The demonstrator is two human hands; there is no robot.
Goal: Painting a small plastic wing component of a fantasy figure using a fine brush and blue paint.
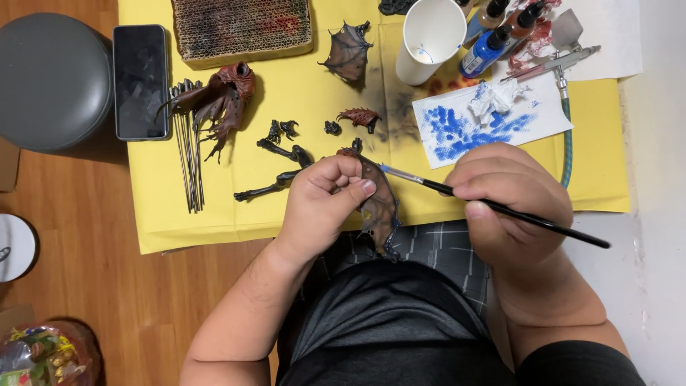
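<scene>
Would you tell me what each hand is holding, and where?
Left hand pinches the dark model wing at its upper edge; right hand grips the paintbrush mid-handle.

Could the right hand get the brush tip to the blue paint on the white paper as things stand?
Probably yes: the right hand holds the brush just below the paper, with nothing between them.

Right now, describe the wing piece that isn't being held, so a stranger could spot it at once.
Start at the yellow paper sheet covering the floor, then go to the white paper cup near its top edge. Just left of the cup lies a dark brown bat-like model wing, flat on the paper. Unlike the similar wing in the left hand, nothing touches it.
</scene>
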